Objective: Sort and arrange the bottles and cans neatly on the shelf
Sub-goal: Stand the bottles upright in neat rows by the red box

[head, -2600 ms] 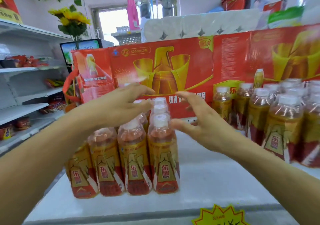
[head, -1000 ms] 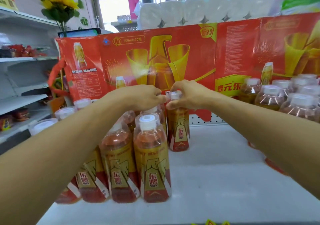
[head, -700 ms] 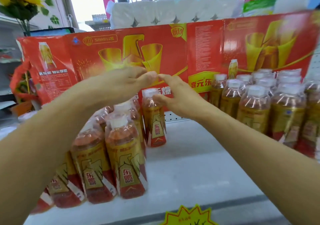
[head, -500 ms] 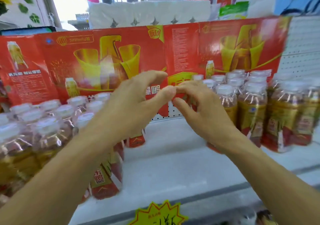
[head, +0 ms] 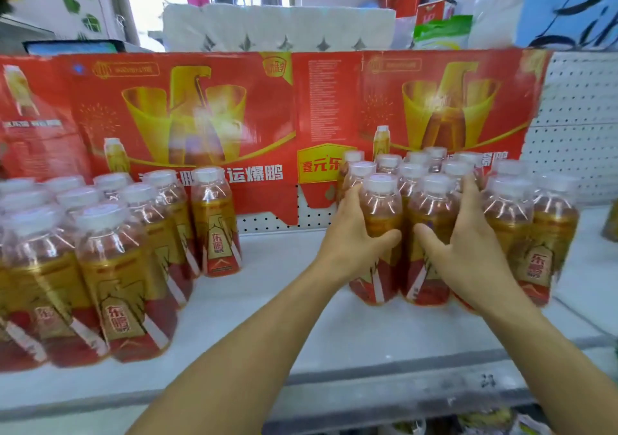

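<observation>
Left hand (head: 351, 244) gripped one front bottle (head: 381, 230), right hand (head: 468, 250) its neighbour (head: 431, 234) — better slide them together along the shelf (head: 301, 327) front edge, upright.

Right cluster (head: 444, 200): your white-capped, amber drink bottles with gold-red labels stand upright, packed in rows.
Left cluster (head: 100, 250): same bottles, upright, well apart across bare shelf (head: 284, 317).
Lone bottle (head: 215, 220): upright beside left cluster.

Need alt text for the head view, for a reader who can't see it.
Left hand and right hand each grip a front bottle in the right cluster on a white shelf. Another cluster stands left, red cartons behind.
</observation>
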